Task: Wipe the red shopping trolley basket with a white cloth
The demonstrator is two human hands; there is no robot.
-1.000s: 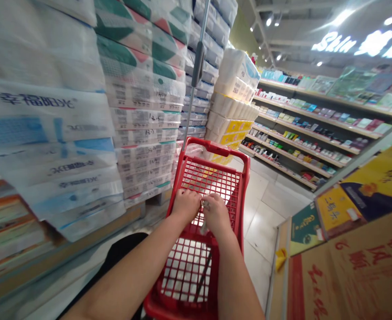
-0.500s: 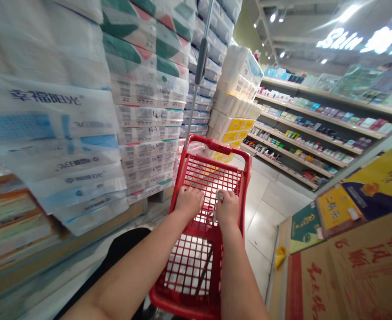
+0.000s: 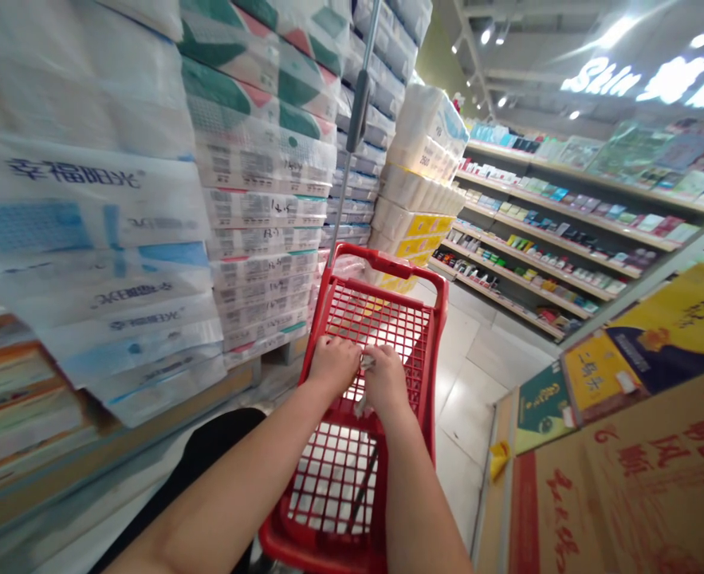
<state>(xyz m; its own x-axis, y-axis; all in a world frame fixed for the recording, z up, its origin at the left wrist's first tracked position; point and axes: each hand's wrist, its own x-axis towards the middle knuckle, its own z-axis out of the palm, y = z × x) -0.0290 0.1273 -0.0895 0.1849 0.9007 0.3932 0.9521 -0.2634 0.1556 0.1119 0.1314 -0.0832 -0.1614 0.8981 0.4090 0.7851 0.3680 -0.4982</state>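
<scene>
My right hand (image 3: pixel 386 381) is closed on a crumpled whitish piece (image 3: pixel 360 405), thin like tissue or plastic; part of it hangs below the fingers. Right beside it, my left hand (image 3: pixel 335 367) is curled with the knuckles up, its fingertips meeting the right hand's at the crumpled piece. Whatever the left fingers hold is hidden. Both hands are above a red mesh shopping basket (image 3: pixel 432 375) with a raised red handle frame at its far end. A thin metal pole (image 3: pixel 357 112) with a grey sleeve rises from the basket's far left corner.
Tall stacks of wrapped paper packs (image 3: pixel 268 215) line the left side on a low pallet. Cardboard cartons (image 3: pixel 639 486) stand close on the right. Ahead, a tiled floor (image 3: pixel 459 399) leads to shelves (image 3: pixel 543 215) of small boxed goods.
My right hand has moved left with the crumpled piece and now meets the left hand. The left hand has shifted slightly left. The view has turned a little.
</scene>
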